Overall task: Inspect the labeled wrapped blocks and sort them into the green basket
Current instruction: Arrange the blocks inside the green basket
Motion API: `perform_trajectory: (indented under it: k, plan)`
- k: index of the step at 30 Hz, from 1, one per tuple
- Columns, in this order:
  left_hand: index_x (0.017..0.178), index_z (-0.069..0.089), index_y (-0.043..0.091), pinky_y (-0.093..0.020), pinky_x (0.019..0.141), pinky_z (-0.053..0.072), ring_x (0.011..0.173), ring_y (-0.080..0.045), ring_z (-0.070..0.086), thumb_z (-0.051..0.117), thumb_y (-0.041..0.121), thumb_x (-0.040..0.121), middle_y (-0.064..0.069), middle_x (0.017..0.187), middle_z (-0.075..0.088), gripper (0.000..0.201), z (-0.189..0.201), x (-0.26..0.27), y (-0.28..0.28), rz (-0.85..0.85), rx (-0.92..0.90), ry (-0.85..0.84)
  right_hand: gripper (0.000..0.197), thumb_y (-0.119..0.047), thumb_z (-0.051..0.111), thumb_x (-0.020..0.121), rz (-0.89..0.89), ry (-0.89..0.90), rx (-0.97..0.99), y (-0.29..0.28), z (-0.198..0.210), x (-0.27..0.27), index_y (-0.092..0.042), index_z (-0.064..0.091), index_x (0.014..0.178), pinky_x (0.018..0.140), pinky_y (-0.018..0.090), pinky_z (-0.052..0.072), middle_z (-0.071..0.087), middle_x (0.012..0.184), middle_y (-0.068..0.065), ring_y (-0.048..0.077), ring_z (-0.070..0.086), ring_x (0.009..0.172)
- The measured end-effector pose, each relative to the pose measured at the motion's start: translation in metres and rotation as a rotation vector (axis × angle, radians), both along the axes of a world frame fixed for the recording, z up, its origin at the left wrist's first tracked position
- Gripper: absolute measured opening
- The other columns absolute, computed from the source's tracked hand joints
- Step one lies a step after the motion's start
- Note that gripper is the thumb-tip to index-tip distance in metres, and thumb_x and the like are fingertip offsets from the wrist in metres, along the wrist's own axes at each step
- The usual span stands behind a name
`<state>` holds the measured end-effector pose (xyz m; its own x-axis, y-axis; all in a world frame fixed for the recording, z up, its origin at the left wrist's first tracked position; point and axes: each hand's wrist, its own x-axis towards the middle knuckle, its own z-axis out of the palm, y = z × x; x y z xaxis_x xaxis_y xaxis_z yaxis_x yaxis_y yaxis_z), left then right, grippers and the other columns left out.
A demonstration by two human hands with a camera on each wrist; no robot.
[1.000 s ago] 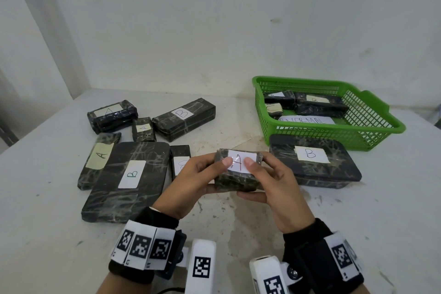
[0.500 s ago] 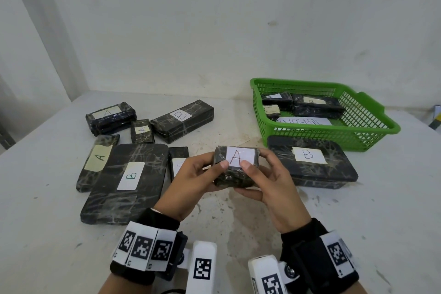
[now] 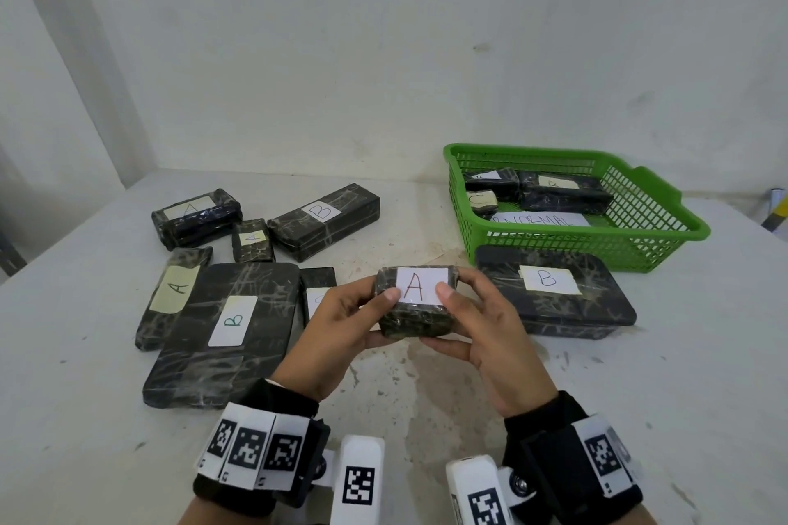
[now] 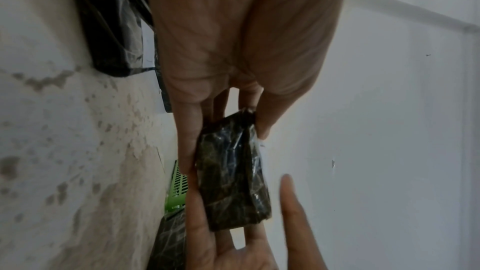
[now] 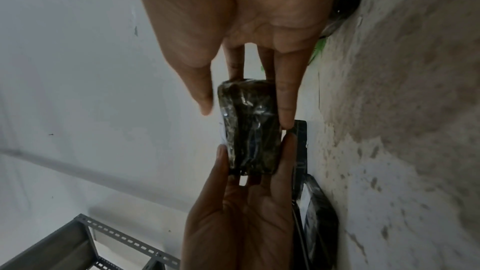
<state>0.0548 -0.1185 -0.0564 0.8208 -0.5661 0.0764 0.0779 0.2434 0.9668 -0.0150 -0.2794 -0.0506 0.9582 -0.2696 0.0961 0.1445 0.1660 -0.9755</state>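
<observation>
A small dark wrapped block (image 3: 415,318) with a white label marked A is held above the table between both hands. My left hand (image 3: 341,322) grips its left end, thumb on the label. My right hand (image 3: 486,328) grips its right end, thumb on the label and fingers underneath. The wrist views show the same block (image 4: 231,174) (image 5: 249,128) pinched between thumbs and fingers. The green basket (image 3: 631,243) stands at the back right and holds three wrapped blocks and a paper reading NORMAL.
A wide block labeled B (image 3: 554,294) lies in front of the basket. On the left lie several labeled blocks, among them a large B block (image 3: 221,332), a long A block (image 3: 170,294) and a long B block (image 3: 326,220). White walls stand behind the table.
Both hands have tilted the A block up a little, so its label faces the head camera more squarely. The grip is the same.
</observation>
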Motion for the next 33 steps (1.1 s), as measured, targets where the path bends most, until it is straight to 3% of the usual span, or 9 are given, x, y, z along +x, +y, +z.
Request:
perform_trajectory:
  k: [5, 7, 11, 14, 19, 22, 26, 28, 33]
  plan:
    - [0.115, 0.071, 0.016, -0.041, 0.085, 0.059, 0.103, -0.025, 0.069, 0.059, 0.042, 0.093, -0.013, 0.111, 0.072, 0.036, 0.0047, -0.0038, -0.0017, -0.023, 0.027, 0.025, 0.028, -0.028, 0.067, 0.079, -0.002, 0.006, -0.009, -0.0017, 0.0006, -0.0003, -0.019, 0.064, 0.105, 0.077, 0.042, 0.061, 0.076, 0.096, 0.006, 0.024, 0.073, 0.093]
    - [0.118, 0.069, 0.021, -0.041, 0.082, 0.060, 0.103, -0.025, 0.070, 0.056, 0.039, 0.089, -0.010, 0.111, 0.073, 0.037, 0.0051, -0.0046, -0.0033, 0.003, 0.038, 0.021, 0.023, -0.026, 0.068, 0.080, 0.001, 0.015, -0.020, -0.0018, -0.0001, -0.0004, -0.021, 0.064, 0.102, 0.076, 0.041, 0.061, 0.076, 0.095, 0.006, 0.023, 0.073, 0.091]
    - [0.111, 0.072, 0.009, -0.045, 0.081, 0.060, 0.102, -0.032, 0.069, 0.056, 0.031, 0.087, -0.017, 0.106, 0.073, 0.037, 0.0020, -0.0031, -0.0023, 0.050, 0.053, 0.004, 0.014, -0.026, 0.067, 0.085, 0.000, 0.034, -0.011, -0.0002, -0.0004, -0.0004, -0.019, 0.063, 0.097, 0.077, 0.043, 0.061, 0.075, 0.094, 0.007, 0.025, 0.073, 0.091]
    - [0.108, 0.073, 0.011, -0.045, 0.081, 0.060, 0.099, -0.029, 0.070, 0.057, 0.033, 0.086, -0.013, 0.103, 0.074, 0.035, 0.0021, -0.0030, -0.0017, 0.048, 0.068, -0.010, 0.032, -0.042, 0.066, 0.076, -0.010, 0.044, 0.010, 0.0013, 0.0017, -0.0011, -0.016, 0.063, 0.096, 0.074, 0.041, 0.061, 0.075, 0.091, 0.005, 0.023, 0.073, 0.088]
    - [0.105, 0.075, 0.015, -0.040, 0.081, 0.060, 0.094, -0.025, 0.072, 0.050, 0.046, 0.086, -0.010, 0.101, 0.075, 0.043, 0.0054, -0.0076, -0.0047, 0.017, 0.104, -0.025, 0.026, -0.036, 0.066, 0.078, -0.054, 0.038, 0.010, 0.0018, 0.0002, -0.0010, -0.013, 0.056, 0.087, 0.070, 0.043, 0.062, 0.076, 0.085, 0.005, 0.024, 0.073, 0.081]
    - [0.099, 0.075, 0.008, -0.038, 0.074, 0.061, 0.082, -0.022, 0.070, 0.056, 0.035, 0.088, -0.013, 0.089, 0.074, 0.035, 0.0038, -0.0066, -0.0067, 0.081, 0.108, -0.026, 0.022, -0.033, 0.065, 0.083, -0.059, 0.058, -0.001, 0.0028, -0.0011, -0.0010, -0.014, 0.055, 0.087, 0.071, 0.043, 0.062, 0.076, 0.089, 0.008, 0.026, 0.073, 0.084]
    - [0.102, 0.073, 0.002, -0.041, 0.078, 0.061, 0.085, -0.022, 0.069, 0.057, 0.031, 0.088, -0.020, 0.095, 0.073, 0.036, 0.0010, -0.0060, -0.0075, 0.092, 0.119, -0.028, 0.032, -0.043, 0.064, 0.078, -0.050, 0.078, 0.010, 0.0037, -0.0012, -0.0009, -0.013, 0.059, 0.090, 0.073, 0.041, 0.062, 0.076, 0.090, 0.006, 0.022, 0.074, 0.086]
    - [0.102, 0.074, 0.006, -0.042, 0.082, 0.060, 0.088, -0.021, 0.069, 0.060, 0.037, 0.084, -0.019, 0.099, 0.072, 0.039, 0.0030, -0.0077, -0.0078, 0.071, 0.116, -0.027, 0.035, -0.043, 0.065, 0.077, -0.059, 0.078, 0.011, 0.0029, -0.0008, -0.0012, -0.011, 0.058, 0.090, 0.072, 0.041, 0.062, 0.075, 0.086, 0.005, 0.020, 0.073, 0.084]
    - [0.117, 0.070, 0.026, -0.040, 0.090, 0.058, 0.102, -0.017, 0.067, 0.061, 0.045, 0.082, 0.000, 0.107, 0.073, 0.040, 0.0056, -0.0095, -0.0073, 0.029, 0.101, -0.011, 0.023, -0.033, 0.067, 0.079, -0.087, 0.045, -0.006, 0.0010, -0.0023, -0.0003, -0.013, 0.058, 0.084, 0.073, 0.038, 0.061, 0.073, 0.087, 0.006, 0.019, 0.071, 0.085]
